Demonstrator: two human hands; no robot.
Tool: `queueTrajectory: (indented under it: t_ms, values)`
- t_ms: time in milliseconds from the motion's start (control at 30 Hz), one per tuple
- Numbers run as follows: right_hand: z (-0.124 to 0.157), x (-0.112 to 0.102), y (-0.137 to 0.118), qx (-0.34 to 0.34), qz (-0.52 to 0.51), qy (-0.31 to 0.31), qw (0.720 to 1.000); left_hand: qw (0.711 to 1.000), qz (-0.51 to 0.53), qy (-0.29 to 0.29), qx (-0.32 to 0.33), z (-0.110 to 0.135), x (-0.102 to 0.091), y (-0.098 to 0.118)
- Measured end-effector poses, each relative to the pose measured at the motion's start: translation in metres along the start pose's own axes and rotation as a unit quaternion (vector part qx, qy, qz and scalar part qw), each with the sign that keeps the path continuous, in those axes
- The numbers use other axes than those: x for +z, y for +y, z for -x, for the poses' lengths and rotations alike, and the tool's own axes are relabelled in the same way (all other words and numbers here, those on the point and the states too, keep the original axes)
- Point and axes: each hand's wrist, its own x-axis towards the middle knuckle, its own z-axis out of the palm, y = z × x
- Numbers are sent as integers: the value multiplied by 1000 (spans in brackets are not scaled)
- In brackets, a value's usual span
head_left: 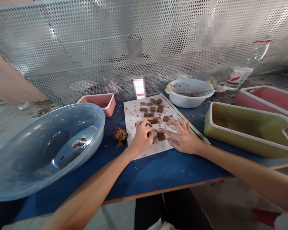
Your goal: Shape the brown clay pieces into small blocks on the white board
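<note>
Both my hands lean over a white sheet (139,151) that carries several small brown clay-like pieces (152,109) and crumbs. My left hand (142,135) is at the sheet's left side, its fingers bent but apart, with the index finger reaching toward a brown block (161,136). From the other side, my right hand (183,137) has its fingers spread, the index fingertip at or just above that same block; whether it touches cannot be made out. Behind the fingertips lies a longer brown piece (153,121). A rough brown lump (120,134) sits beside the sheet's left edge.
A large blue basin (86,159) stands left, a pink bin (111,107) behind it. At the back right are a white basin (190,101) and a tilted-looking bottle (241,75). An olive bin (242,140) is right. A pale strip (182,116) borders the sheet; perforated metal (105,41) rises behind.
</note>
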Motion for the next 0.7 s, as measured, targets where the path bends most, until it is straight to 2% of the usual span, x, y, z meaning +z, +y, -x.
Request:
queueTrajectory:
  t_ms: [67,200,367,533,700]
  values:
    - [-1,0,0,-4,-2,-11,1000,1000,2,0,-1,0,0,0]
    - [-2,1,0,16,-1,24,1000,1000,1,4,-4,0,0,0]
    - [-2,1,-3,8,10,-20,1000,1000,2,6,-5,0,0,0]
    - [-5,2,-7,46,6,15,999,1000,6,13,-8,0,-1,0]
    - [-8,4,-9,11,1,-53,999,1000,7,16,-9,-1,-1,2]
